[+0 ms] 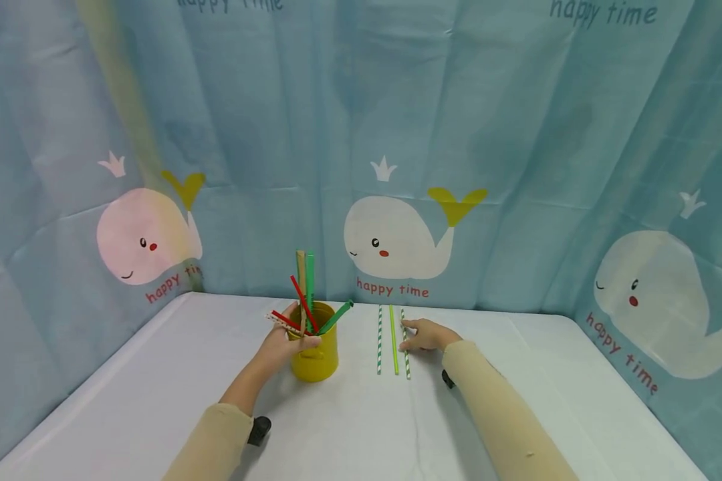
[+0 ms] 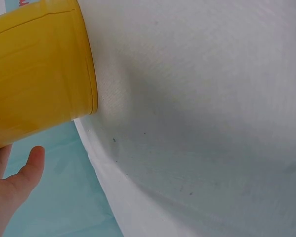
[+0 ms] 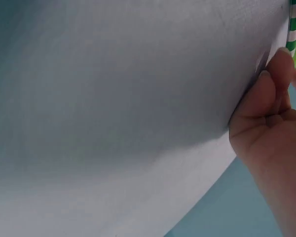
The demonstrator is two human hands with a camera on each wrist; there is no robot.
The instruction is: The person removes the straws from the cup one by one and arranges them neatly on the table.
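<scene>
A yellow pot stands upright on the table, with several straws in red, green and tan sticking out of it. My left hand grips the pot's left side near the rim, thumb across the front; part of that hand is hidden behind the pot. To the right, three straws lie side by side: a green-and-white striped straw, a plain lime-green straw and another striped straw. My right hand touches the rightmost striped straw, forefinger and thumb spread apart along it.
A white cloth covers the table. Behind its far edge hangs a blue curtain printed with whales, which also runs along both sides. Dark wrist devices sit beneath the forearms.
</scene>
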